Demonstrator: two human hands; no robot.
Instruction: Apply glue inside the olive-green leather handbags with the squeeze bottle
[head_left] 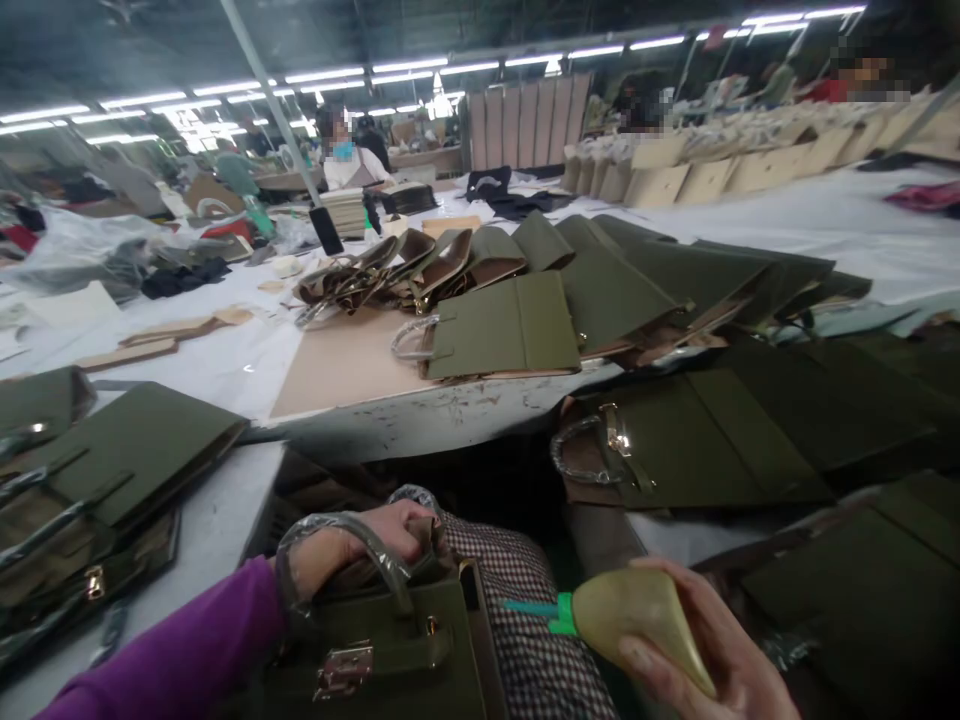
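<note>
An olive-green handbag [442,650] with a metal clasp and plastic-wrapped handles stands upright before me, resting against or close to the checked cloth over my lap [517,560]. My left hand [382,535] reaches through its near handle and is closed on the bag's upper edge; the fingertips are partly hidden. My right hand [712,650] is wrapped round a yellowish squeeze glue bottle [630,615] with a green cap. Its thin nozzle points left towards the side of the bag, apart from it.
Several olive bags [510,325] lie along the long table [360,425]. More bags lie on the left surface [150,440] and on the right [690,440]. A pole [274,110] rises from the table. A co-worker [349,155] is at the far side, near rows of beige bags [712,180].
</note>
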